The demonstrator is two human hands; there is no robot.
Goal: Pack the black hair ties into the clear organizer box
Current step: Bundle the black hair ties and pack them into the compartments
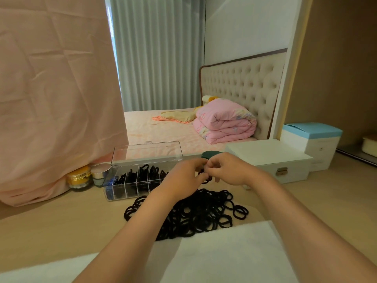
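Note:
A heap of black hair ties [206, 213] lies on the wooden tabletop in front of me. Behind it stands the clear organizer box [130, 186] with its lid [146, 154] tipped up; several of its compartments hold black ties, and the leftmost one holds something blue. My left hand [184, 176] and my right hand [228, 170] meet above the right end of the box. Both pinch the same black hair tie [205, 178] between their fingertips. My hands hide the right part of the box.
A gold-lidded jar [79, 178] and a silver-lidded jar [101, 173] stand left of the box. A white case with a metal latch [271, 160] and a blue-topped white box [312, 144] sit to the right. Pink cloth [57, 94] hangs at left; white cloth [224, 252] covers the near edge.

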